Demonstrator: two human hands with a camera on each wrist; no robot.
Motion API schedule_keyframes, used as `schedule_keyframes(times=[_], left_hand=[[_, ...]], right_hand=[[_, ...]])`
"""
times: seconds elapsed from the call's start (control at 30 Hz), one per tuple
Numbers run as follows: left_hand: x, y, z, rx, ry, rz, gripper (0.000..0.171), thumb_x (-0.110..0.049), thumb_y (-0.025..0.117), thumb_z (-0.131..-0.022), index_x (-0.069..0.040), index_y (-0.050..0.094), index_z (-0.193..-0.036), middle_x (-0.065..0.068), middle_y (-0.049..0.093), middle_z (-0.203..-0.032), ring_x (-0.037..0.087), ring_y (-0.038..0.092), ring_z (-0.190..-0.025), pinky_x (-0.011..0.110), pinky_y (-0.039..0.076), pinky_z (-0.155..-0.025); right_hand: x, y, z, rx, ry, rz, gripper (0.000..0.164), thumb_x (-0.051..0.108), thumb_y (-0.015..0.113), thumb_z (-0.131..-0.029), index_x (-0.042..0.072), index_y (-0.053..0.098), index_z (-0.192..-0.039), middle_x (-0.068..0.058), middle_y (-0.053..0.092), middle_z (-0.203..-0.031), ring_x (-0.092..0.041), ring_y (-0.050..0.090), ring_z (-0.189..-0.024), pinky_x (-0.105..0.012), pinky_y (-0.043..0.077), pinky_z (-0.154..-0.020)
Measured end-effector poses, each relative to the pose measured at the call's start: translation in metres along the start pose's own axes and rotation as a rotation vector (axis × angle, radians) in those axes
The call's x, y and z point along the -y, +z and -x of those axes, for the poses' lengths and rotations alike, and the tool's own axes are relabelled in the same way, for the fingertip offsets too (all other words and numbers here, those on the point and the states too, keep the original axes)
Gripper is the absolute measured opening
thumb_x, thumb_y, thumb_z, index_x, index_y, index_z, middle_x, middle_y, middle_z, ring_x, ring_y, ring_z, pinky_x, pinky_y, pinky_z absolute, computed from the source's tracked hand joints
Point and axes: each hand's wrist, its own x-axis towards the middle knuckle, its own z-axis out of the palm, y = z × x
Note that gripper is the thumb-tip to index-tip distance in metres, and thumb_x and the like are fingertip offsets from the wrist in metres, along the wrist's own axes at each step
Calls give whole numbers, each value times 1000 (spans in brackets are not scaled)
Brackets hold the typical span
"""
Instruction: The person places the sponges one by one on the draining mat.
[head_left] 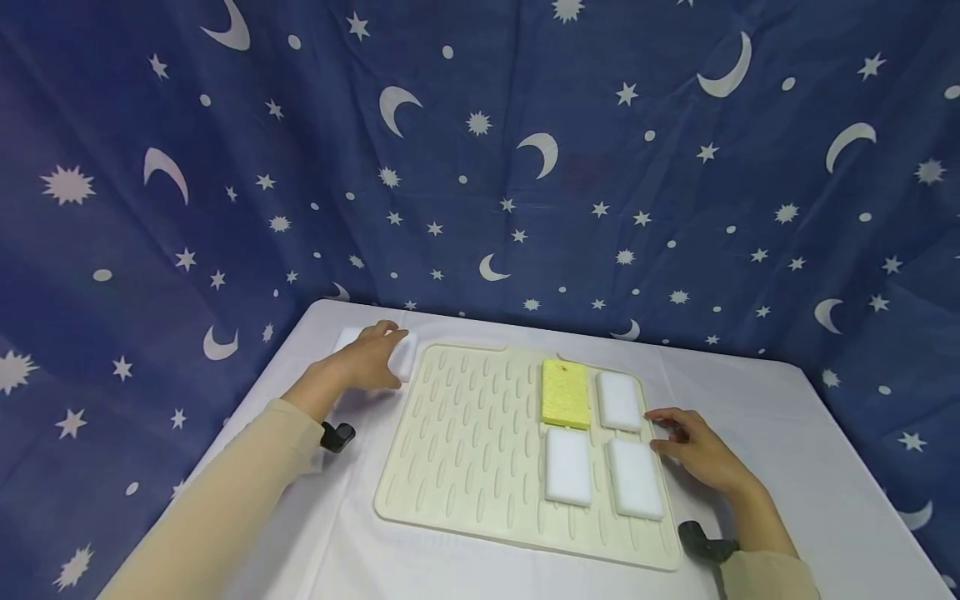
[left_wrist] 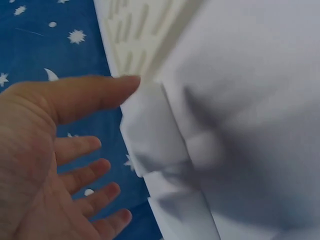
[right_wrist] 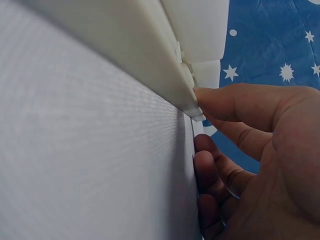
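Left hand: I see the left hand (head_left: 369, 358) over the loose white blocks (head_left: 404, 357), thumb and fingers spread apart; contact I cannot confirm.
Loose white blocks: two, on the white tablecloth (head_left: 397, 560), left of the mat's far corner.
Right hand: I read the right hand (head_left: 699, 450) at the mat's right rim, thumb and index apart, remaining fingers loosely bent; whether it touches a block I cannot tell.
Ribbed mat: the ribbed mat (head_left: 465, 442) lies flat, its right half bearing four pieces.
Yellow sponge: the yellow sponge (head_left: 565, 393) occupies the far-left position of the four.
Placed white blocks: placed white blocks (head_left: 635, 479) fill the other three positions.
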Motion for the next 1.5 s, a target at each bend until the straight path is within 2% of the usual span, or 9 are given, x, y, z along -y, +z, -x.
schedule_keyframes(times=[0.27, 0.67, 1.0, 1.17, 1.5], left_hand=[[14, 0, -8, 40, 16, 6, 99, -20, 83, -81, 1, 29, -161, 25, 17, -170, 49, 18, -155, 63, 24, -123], [15, -2, -18, 124, 2, 52, 106, -25, 83, -83, -8, 20, -166, 20, 9, -173, 44, 9, -159, 65, 19, -124], [16, 2, -23, 123, -18, 39, 101, -22, 81, -84, -8, 23, -165, 21, 19, -171, 43, 17, -158, 61, 20, -125], [15, 1, -22, 135, -20, 43, 100, -22, 81, -85, -8, 23, -165, 22, 19, -170, 44, 18, -157, 63, 23, -124], [12, -2, -23, 114, 4, 61, 102, -22, 83, -82, -8, 25, -165, 23, 20, -169, 43, 20, -156, 65, 25, -122]], right_hand=[[1, 1, 0, -9, -2, -11, 49, 22, 77, -93, 8, 62, -138, -18, 53, -127, -24, 45, -101, -29, 42, -77], [1, 0, 2, -14, 8, -26, 48, 20, 77, -92, 8, 62, -137, -17, 52, -125, -25, 44, -100, -32, 40, -78], [-2, 0, 1, -17, -7, -49, 47, 19, 76, -92, 8, 63, -136, -18, 51, -124, -25, 43, -100, -31, 40, -78], [-1, 1, 0, -17, 9, -49, 46, 20, 76, -93, 8, 63, -135, -19, 51, -125, -25, 44, -102, -31, 40, -80], [1, 1, 1, -19, 26, -37, 48, 20, 76, -92, 8, 63, -136, -18, 52, -125, -25, 44, -103, -34, 40, -82]])
